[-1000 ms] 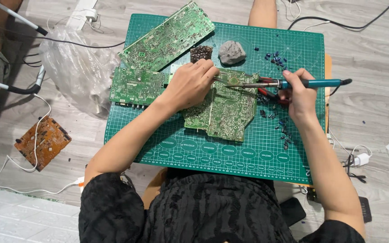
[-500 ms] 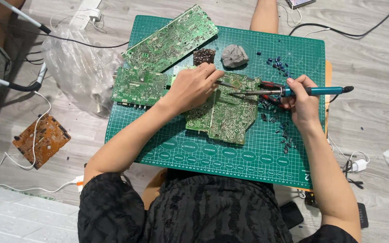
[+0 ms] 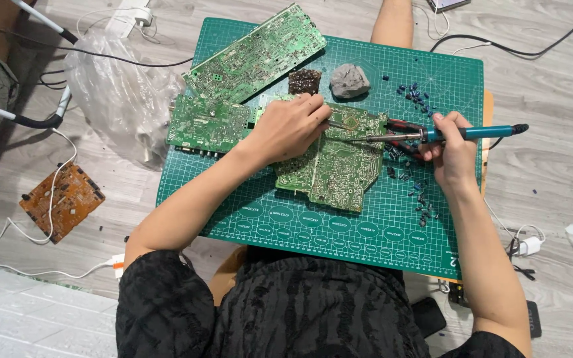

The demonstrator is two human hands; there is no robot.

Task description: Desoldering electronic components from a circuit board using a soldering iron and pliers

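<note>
On the green cutting mat [image 3: 247, 219] nearest the person, a green circuit board [image 3: 333, 169] is lying flat. Over it, the left hand [image 3: 286, 129] is pinching tweezers [image 3: 337, 124] closed-fingered, while the right hand [image 3: 452, 156] is gripping a teal soldering iron [image 3: 462, 134], tip touching the board. Farther off are sitting two more boards [image 3: 253, 56] and a grey lump [image 3: 349, 81].

Wooden floor [image 3: 552, 166], green cutting mat [image 3: 366, 232], orange circuit board [image 3: 61, 201], clear plastic bag [image 3: 117, 93], white cable [image 3: 28, 265]

Home floor used as electronics repair spot: wood-look flooring [image 3: 552, 166], green cutting mat [image 3: 392, 238], loose circuit boards [image 3: 253, 56], cables.
</note>
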